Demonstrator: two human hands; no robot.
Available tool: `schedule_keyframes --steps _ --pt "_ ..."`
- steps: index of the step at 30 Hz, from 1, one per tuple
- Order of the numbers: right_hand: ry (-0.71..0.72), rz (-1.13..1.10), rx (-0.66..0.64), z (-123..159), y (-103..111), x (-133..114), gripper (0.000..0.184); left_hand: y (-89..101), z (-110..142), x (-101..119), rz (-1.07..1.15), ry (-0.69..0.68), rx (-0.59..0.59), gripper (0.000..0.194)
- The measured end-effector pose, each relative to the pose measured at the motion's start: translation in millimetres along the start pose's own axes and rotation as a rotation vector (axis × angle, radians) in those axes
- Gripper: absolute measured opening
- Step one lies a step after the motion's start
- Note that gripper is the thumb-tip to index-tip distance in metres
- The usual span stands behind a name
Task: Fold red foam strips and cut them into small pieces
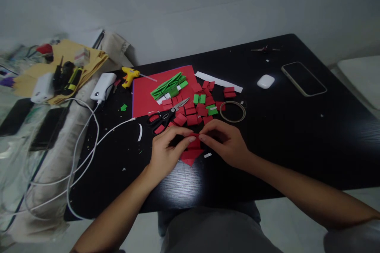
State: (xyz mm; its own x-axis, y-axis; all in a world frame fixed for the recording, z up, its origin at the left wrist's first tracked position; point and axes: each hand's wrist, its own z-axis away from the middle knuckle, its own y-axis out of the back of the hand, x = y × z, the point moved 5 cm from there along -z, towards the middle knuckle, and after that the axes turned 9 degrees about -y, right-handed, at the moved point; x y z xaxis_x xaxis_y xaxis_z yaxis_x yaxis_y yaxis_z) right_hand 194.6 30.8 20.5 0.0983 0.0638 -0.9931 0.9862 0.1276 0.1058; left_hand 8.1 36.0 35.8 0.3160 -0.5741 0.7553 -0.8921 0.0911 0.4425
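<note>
The red paper (194, 142) is a smallish matte piece, pinched along its far edge between the left fingers (181, 147) and right fingers (209, 142). Right under it, more red paper (190, 157) pokes a pointy corner toward the bench's (267, 134) near edge; can't tell if they're joined.

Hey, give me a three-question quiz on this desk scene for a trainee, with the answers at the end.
1. What colour is the folded paper held by the left hand and the right hand?
2. True or false: the yellow glue gun lies left of the black-handled scissors.
3. Which lies nearer the phone on the table's right side: the small white case or the round ring?

Key: 1. Red. 2. True. 3. The small white case.
</note>
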Motion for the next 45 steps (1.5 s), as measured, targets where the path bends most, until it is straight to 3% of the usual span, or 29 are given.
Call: schedule_keyframes --steps 7,13,21,34,40,45 --pt "-0.076 -0.002 -0.043 -1 -2 6 0.008 -2.0 -2 3 0.023 -0.047 -0.042 0.010" --pt "-0.161 -0.050 -0.007 -1 0 11 0.014 -0.8 0 1 0.002 0.036 0.016 0.012" --pt "-0.162 -0.072 -0.023 -1 -3 11 0.018 -1.9 1 -3 0.055 0.086 0.032 0.008" --pt "-0.169 -0.026 0.011 0 -1 12 0.016 -6.6 1 -7 0.122 0.099 -0.039 0.012" --pt "-0.197 -0.056 -0.028 -1 -3 13 0.015 -10.1 2 -13 0.149 0.189 -0.110 0.007" --pt "-0.227 -0.080 -0.065 -2 -5 16 0.018 -13.2 2 -14 0.141 0.186 -0.170 0.009"
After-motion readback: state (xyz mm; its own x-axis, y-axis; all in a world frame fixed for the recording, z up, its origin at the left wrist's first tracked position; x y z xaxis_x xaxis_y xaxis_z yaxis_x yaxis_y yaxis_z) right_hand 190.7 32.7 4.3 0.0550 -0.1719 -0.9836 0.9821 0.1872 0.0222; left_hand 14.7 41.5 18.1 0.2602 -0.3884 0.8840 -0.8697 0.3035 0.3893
